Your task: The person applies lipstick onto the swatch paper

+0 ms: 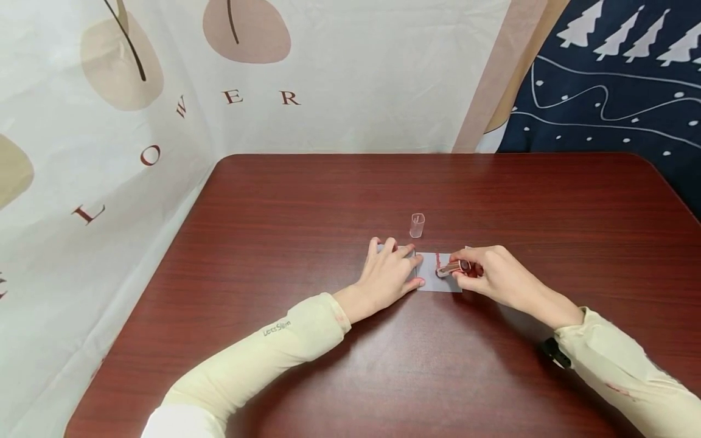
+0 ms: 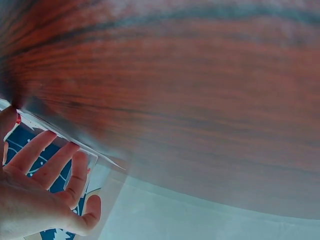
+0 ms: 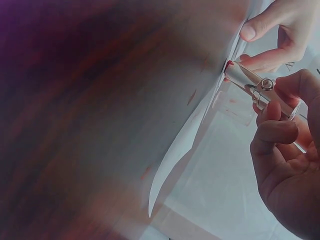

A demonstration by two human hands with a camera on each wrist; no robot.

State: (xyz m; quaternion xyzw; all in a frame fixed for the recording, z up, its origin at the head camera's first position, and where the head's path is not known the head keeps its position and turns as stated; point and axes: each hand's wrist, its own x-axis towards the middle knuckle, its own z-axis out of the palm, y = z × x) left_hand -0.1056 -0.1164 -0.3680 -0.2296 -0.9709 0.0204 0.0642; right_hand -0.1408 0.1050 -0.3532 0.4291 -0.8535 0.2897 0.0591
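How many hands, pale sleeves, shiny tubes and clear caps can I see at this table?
Hands: 2, left hand and right hand
Pale sleeves: 2, left sleeve and right sleeve
Shiny tubes: 1, the shiny tube in the right hand
Clear caps: 1, the clear cap
Total: 6

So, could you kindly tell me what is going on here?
The person's right grip holds a lipstick-like tube with its tip at a red streak on pale paper. The left grip rests, spread, at the paper's left side. A clear cap-like piece is on the table beyond the paper.
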